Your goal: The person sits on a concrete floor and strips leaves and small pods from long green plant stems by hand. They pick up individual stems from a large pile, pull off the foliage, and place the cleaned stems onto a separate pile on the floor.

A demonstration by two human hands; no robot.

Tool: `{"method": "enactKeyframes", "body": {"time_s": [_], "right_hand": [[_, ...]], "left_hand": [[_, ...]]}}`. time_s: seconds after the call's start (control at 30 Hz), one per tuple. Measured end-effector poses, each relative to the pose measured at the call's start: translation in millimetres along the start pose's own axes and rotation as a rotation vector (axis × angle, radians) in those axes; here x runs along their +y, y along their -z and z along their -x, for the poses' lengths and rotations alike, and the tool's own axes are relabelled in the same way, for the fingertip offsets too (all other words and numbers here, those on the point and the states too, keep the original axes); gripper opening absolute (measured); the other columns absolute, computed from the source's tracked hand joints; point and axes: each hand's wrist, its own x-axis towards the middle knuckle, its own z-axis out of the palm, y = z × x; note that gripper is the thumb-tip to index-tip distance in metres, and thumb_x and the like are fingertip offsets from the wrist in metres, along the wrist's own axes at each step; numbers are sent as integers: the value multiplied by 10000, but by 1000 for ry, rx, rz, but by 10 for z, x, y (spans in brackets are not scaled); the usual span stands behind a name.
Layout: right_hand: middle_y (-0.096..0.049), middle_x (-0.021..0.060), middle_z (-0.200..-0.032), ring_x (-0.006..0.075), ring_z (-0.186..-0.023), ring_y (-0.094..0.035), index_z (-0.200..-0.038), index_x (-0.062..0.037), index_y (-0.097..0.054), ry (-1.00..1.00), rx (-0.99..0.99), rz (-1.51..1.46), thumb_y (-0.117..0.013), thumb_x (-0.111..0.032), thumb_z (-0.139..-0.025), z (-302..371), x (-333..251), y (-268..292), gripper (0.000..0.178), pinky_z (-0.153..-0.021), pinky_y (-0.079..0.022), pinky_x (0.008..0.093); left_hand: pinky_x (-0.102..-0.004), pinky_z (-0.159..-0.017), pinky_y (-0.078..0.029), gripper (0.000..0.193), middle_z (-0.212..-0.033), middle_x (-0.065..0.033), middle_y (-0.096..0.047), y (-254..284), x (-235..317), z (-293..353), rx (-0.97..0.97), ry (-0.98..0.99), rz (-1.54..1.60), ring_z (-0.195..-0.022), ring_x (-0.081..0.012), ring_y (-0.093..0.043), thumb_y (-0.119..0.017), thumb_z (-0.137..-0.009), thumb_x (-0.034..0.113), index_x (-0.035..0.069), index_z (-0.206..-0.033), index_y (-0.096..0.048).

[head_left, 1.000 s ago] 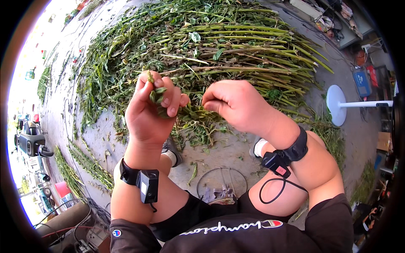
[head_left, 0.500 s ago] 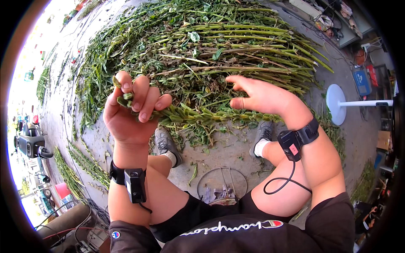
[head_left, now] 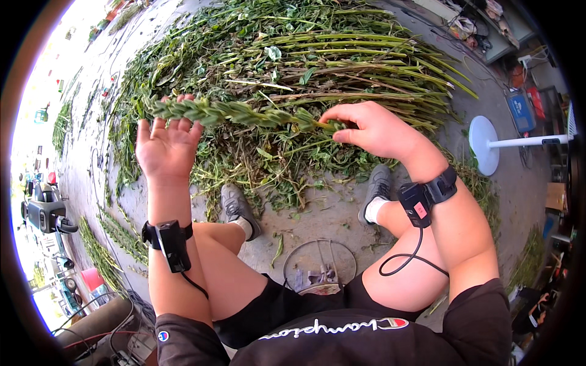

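A green plant stalk [head_left: 244, 114] thickly set with pods stretches roughly level between my hands, above the heap of cut plants. My right hand [head_left: 375, 131] pinches its right end between thumb and fingers. My left hand [head_left: 169, 143] is turned palm up with its fingers stretched out. The stalk's left part lies across those fingers, and the fingertips show just beyond it. Cut stems [head_left: 366, 64] lie side by side in the heap, their ends pointing right. Loose leaves and trimmings [head_left: 281, 158] are strewn on the near side.
My grey shoes [head_left: 236, 207] stand at the heap's near edge. Between my legs is a round metal-framed stool or stand [head_left: 320, 274]. A white round-based stand [head_left: 485, 146] lies at the right. More pod stalks [head_left: 101, 250] lie at the left; a scooter [head_left: 46, 210] is farther left.
The stalk has risen and moved away from me. My left hand has opened from its curl around it. My right hand, apart from the stalk before, now pinches its right end.
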Motion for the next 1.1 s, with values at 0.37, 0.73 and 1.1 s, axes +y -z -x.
{"method": "enactKeyframes", "body": {"time_s": [0.37, 0.73, 1.1], "right_hand": [[-665, 89, -837, 295, -805, -659, -1082, -89, -665, 449, 430, 177, -702, -153, -813, -601, -933, -687, 279, -690, -542, 404], [-501, 241, -1385, 403, -1327, -437, -1395, -73, -489, 451, 514, 356, -600, -263, -879, -357, -936, -567, 561, -1091, -314, 607], [-446, 220, -1463, 374, -1349, -431, -1477, -59, -383, -188, 52, 396, -752, -160, -759, 404, 153, 338, 813, -1143, -350, 424]], "left_hand": [[-377, -1064, -426, 514, -1401, -79, -542, 141, -1737, 645, -655, 356, -724, -1260, -187, -524, -635, -974, 199, 117, -1445, -445], [-483, -1049, -462, 322, -1304, -125, -593, -12, -1321, 436, -554, 105, -333, -1253, -311, -539, -465, -1051, 351, 114, -1247, -560], [-517, -975, -531, 402, -1216, -243, -627, 492, 262, -218, -433, 90, -224, -1116, -399, -624, -480, -1035, 394, 31, -1196, -543]]}}
